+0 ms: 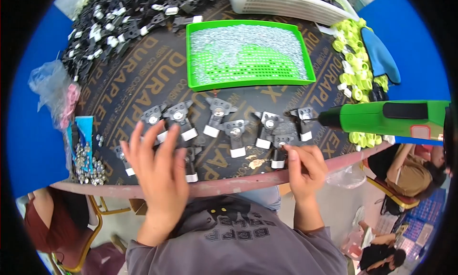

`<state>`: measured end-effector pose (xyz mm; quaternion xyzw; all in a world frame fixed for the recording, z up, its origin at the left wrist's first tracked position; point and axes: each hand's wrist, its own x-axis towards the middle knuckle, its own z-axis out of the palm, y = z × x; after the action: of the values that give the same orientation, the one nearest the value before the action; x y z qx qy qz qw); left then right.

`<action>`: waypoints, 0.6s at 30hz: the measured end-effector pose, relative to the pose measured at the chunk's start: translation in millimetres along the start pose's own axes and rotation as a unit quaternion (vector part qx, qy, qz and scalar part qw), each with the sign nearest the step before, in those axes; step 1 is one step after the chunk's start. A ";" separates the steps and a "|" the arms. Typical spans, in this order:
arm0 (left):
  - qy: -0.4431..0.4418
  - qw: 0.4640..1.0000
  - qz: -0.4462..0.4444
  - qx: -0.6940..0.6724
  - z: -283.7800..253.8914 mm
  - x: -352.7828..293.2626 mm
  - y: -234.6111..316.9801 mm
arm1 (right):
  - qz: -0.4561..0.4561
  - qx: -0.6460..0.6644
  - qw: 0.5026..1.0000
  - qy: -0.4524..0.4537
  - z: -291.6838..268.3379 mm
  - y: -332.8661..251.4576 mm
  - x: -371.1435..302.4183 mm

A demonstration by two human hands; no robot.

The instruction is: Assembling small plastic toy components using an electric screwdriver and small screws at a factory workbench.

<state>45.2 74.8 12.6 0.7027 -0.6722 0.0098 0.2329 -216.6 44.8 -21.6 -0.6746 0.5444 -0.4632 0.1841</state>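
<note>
My left hand (163, 177) is spread above a few small black plastic parts with white ends at the front left, with its fingers apart. My right hand (307, 174) pinches thumb and forefinger together at the round silvery centre of another black part (278, 156). What lies between those fingertips, if anything, is too small to make out. Several like parts lie between and beyond the hands, among them one (234, 137) in the middle and one (219, 114) behind it. A green power screwdriver (396, 118) points its bit leftward at the rightmost part (304, 122).
Beyond the parts sits a green tray (192, 82) of small silvery screws. A heap of black and white parts (109, 32) fills the far left. Yellow-green rings (355, 70) lie at right beside a white basket (281, 7). Small metallic pieces (90, 166) lie front left.
</note>
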 end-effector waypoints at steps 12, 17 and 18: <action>-0.124 0.991 0.010 -0.045 -21.8 -24.3 -16.5 | -0.197 -0.143 0.950 -0.194 42.9 -41.4 30.5; -0.069 0.996 0.046 -0.033 -14.3 -40.7 -32.3 | -0.199 -0.165 0.953 -0.158 45.9 -30.2 24.8; -0.082 0.995 0.039 -0.039 -12.0 -42.9 -33.8 | -0.193 -0.166 0.956 -0.146 46.6 -27.8 21.9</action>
<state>76.8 118.8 -1.4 0.6651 -0.7155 -0.0648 0.2038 -162.9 22.5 -14.8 -0.8480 0.4404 -0.2899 0.0540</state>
